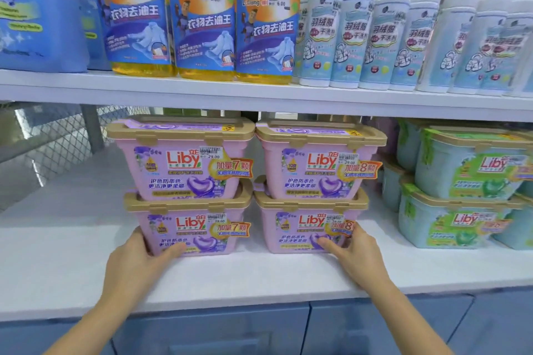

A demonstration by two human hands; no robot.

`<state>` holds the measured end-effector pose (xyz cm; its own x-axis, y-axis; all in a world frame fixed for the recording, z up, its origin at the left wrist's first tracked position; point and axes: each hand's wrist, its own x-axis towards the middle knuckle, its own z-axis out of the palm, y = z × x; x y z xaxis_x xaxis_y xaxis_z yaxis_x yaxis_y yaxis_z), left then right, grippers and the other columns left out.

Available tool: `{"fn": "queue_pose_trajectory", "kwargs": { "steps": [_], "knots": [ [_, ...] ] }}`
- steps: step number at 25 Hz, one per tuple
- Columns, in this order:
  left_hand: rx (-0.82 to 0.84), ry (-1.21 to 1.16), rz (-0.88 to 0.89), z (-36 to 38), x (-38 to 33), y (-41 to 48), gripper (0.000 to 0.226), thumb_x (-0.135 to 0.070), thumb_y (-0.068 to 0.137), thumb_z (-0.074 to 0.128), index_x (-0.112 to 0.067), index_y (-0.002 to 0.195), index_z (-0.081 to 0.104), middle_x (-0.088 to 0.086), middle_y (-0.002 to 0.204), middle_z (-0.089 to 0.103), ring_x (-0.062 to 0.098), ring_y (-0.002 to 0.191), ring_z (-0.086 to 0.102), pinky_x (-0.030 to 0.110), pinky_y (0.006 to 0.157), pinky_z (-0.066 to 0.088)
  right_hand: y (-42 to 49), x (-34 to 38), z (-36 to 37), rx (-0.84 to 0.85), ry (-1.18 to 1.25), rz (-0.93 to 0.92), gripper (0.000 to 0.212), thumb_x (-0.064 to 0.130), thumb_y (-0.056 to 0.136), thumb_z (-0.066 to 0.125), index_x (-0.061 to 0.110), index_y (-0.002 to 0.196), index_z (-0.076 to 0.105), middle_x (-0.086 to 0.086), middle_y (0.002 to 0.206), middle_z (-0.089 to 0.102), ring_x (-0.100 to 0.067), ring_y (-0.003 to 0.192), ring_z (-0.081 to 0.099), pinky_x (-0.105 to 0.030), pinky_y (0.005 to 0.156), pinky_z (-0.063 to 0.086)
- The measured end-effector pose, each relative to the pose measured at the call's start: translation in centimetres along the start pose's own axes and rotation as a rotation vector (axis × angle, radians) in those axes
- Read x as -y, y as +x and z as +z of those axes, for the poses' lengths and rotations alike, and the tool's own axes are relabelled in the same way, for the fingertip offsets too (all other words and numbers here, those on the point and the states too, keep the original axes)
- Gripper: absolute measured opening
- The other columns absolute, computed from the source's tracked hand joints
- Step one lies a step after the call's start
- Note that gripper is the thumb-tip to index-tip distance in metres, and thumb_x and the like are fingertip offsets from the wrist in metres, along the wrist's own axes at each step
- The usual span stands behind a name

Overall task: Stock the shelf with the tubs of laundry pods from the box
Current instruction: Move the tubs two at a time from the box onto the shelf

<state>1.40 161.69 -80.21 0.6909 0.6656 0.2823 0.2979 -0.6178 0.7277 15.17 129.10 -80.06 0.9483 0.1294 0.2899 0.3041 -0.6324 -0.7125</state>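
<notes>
Gripping from both sides, the two hands hold the bottom row of a two-by-two stack of pink Liby laundry pod tubs on the white lower shelf (230, 277). The left hand (141, 256) grasps the lower-left pink tub (196, 228) at its left end, thumb lying across the bottom of the front face while the other fingers wrap round the side, out of sight. The right hand (354, 253) grasps the lower-right pink tub (305, 225) at its right front corner, thumb pressed on the front and the fingers curled up along the edge beside the orange sticker. These two tubs stand side by side, almost touching, set back from the shelf's front edge. The upper-left pink tub (184, 164) sits upright on the gold lid of the one below it, and the upper-right pink tub (314, 164) sits likewise on its neighbour. Near the stack on the right stand green Liby tubs (461, 176), also stacked two high. Wire mesh (57, 135) backs the shelf on the left. On the upper shelf (202, 92) stand a blue detergent jug (37, 14), yellow stain-remover bottles (202, 23) and white foam-pump bottles (346, 26). Blue cabinet fronts (230, 331) run below.
</notes>
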Motion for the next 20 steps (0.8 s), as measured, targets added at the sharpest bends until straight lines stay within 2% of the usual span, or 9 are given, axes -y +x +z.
{"fn": "queue_pose_trajectory", "kwargs": {
  "steps": [2, 5, 10, 13, 15, 17, 20],
  "knots": [
    [0.009, -0.021, 0.017, 1.6, -0.9, 1.5, 0.049, -0.042, 0.067, 0.076, -0.009, 0.1, 0.059, 0.013, 0.099, 0.072, 0.035, 0.083, 0.062, 0.034, 0.059, 0.038, 2.1, -0.8, -0.2, 0.009, -0.003, -0.008, 0.038, 0.045, 0.071, 0.072, 0.015, 0.092, 0.059, 0.001, 0.073, 0.063, -0.014, 0.066, 0.055, -0.029, 0.056, 0.041],
    [0.031, -0.044, 0.032, 4.7, -2.3, 4.0, 0.05, -0.041, 0.068, 0.076, -0.009, 0.102, 0.058, 0.015, 0.104, 0.071, 0.039, 0.096, 0.063, 0.035, 0.064, 0.038, 5.4, -2.1, -0.4, -0.01, 0.006, 0.001, 0.03, 0.041, 0.073, 0.072, 0.019, 0.084, 0.054, 0.007, 0.063, 0.052, -0.009, 0.059, 0.049, -0.025, 0.051, 0.036],
    [0.041, -0.067, 0.056, 9.4, -4.6, 7.5, 0.051, -0.038, 0.072, 0.074, -0.006, 0.108, 0.056, 0.018, 0.107, 0.07, 0.038, 0.099, 0.062, 0.032, 0.068, 0.036, 10.3, -4.9, -0.5, -0.035, 0.031, 0.041, 0.035, 0.036, 0.073, 0.074, 0.015, 0.068, 0.047, 0.001, 0.057, 0.045, -0.016, 0.055, 0.044, -0.028, 0.05, 0.032],
    [0.071, -0.038, 0.073, 11.4, -5.5, 9.1, 0.067, -0.056, 0.064, 0.067, -0.008, 0.109, 0.057, 0.014, 0.107, 0.07, 0.036, 0.098, 0.063, 0.035, 0.072, 0.044, 12.4, -5.8, -0.9, -0.038, 0.106, 0.022, 0.032, 0.025, 0.074, 0.075, 0.019, 0.064, 0.045, 0.001, 0.056, 0.045, -0.013, 0.055, 0.045, -0.029, 0.054, 0.036],
    [0.116, 0.017, 0.058, 12.3, -5.8, 10.3, 0.069, -0.058, 0.064, 0.064, -0.009, 0.112, 0.056, 0.013, 0.111, 0.069, 0.035, 0.1, 0.063, 0.038, 0.079, 0.048, 13.7, -6.3, -1.1, -0.037, 0.105, 0.004, 0.032, 0.024, 0.073, 0.075, 0.02, 0.066, 0.044, -0.001, 0.059, 0.049, -0.013, 0.056, 0.048, -0.031, 0.059, 0.039],
    [0.135, 0.067, 0.045, 13.0, -6.1, 11.4, 0.06, -0.051, 0.072, 0.068, -0.01, 0.115, 0.055, 0.013, 0.115, 0.068, 0.034, 0.104, 0.062, 0.039, 0.084, 0.048, 14.7, -6.4, -1.2, -0.014, 0.052, 0.017, 0.034, 0.027, 0.075, 0.074, 0.02, 0.064, 0.042, -0.002, 0.06, 0.051, -0.016, 0.057, 0.049, -0.029, 0.057, 0.04],
    [0.111, 0.092, 0.046, 14.0, -6.4, 12.1, 0.058, -0.048, 0.073, 0.069, -0.01, 0.115, 0.056, 0.013, 0.116, 0.067, 0.035, 0.105, 0.061, 0.038, 0.084, 0.047, 15.1, -6.5, -1.1, -0.031, 0.025, 0.011, 0.045, 0.024, 0.078, 0.071, 0.026, 0.057, 0.031, 0.003, 0.054, 0.041, -0.015, 0.054, 0.04, -0.018, 0.048, 0.028]
  ]
}}
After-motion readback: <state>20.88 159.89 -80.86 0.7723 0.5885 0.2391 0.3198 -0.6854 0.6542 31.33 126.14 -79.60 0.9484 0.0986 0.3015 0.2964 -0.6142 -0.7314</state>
